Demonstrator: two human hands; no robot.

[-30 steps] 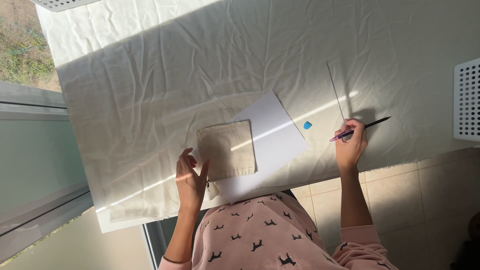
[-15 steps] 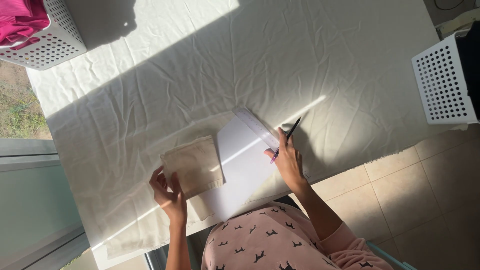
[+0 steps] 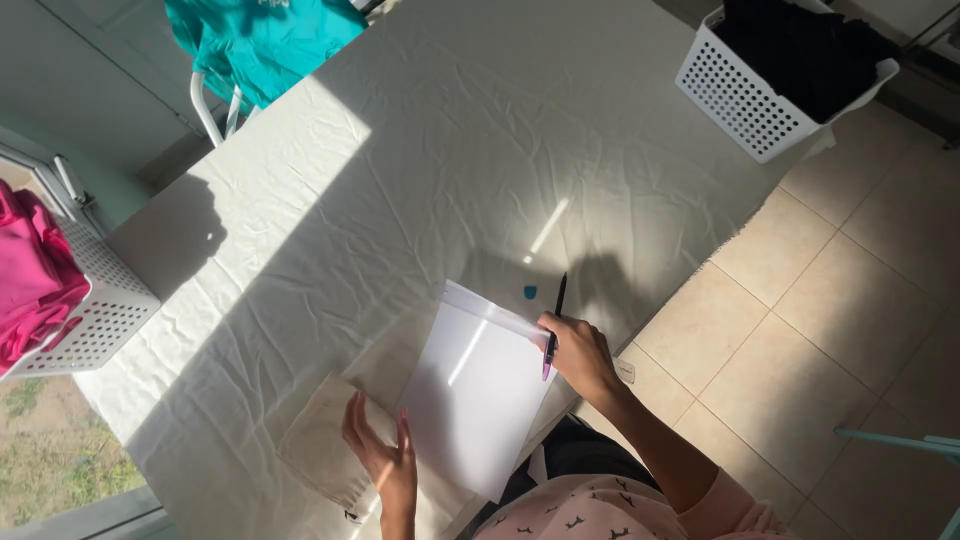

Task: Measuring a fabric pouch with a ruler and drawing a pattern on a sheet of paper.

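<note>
My right hand [image 3: 575,352] grips a dark pen [image 3: 554,318] and rests on the right edge of a white sheet of paper [image 3: 477,396] lying near the table's front edge. My left hand [image 3: 383,457] lies with fingers spread on a beige cloth piece [image 3: 322,445], just left of the sheet. A small blue object [image 3: 529,292] sits on the white tablecloth [image 3: 430,160] just beyond the sheet's far corner, beside the pen tip.
A white perforated basket [image 3: 745,95] with dark clothes stands at the table's far right corner. Another white basket [image 3: 95,300] with pink cloth is at the left. A teal garment [image 3: 260,40] hangs over a chair at the back. Tiled floor [image 3: 850,300] lies to the right.
The view has swung, so the table sits at a different angle. The white sheet now lies to the right of the beige cloth instead of under it. My right hand keeps the pen.
</note>
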